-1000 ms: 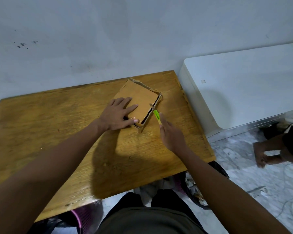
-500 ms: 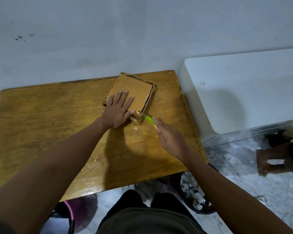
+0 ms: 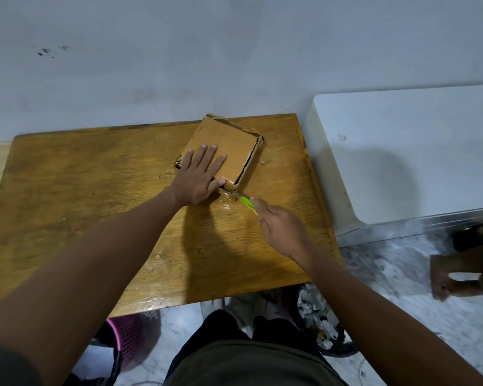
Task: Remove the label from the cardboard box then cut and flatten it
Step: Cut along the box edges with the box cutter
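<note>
A shallow brown cardboard box (image 3: 229,147) lies flat on the wooden table (image 3: 95,190), near its far right corner. Its edges are ragged and a dark slit runs along its right side. My left hand (image 3: 200,175) rests palm down on the box's near left part, fingers spread, thumb at the near edge. My right hand (image 3: 282,229) grips a green-handled cutter (image 3: 245,202), whose blade tip touches the box's near right corner. No label shows on the box's top face.
A white cabinet or appliance (image 3: 407,151) stands right of the table. A grey wall (image 3: 234,51) runs behind. Small cardboard crumbs (image 3: 262,162) lie on the table. Under the table sit a pink basket (image 3: 126,335) and a bin of scraps (image 3: 315,310). Another person's foot (image 3: 446,277) is at the right.
The cutter has travelled from midway along the box's right side down to its near right corner. My left hand stays pressed on the box; the view has shifted.
</note>
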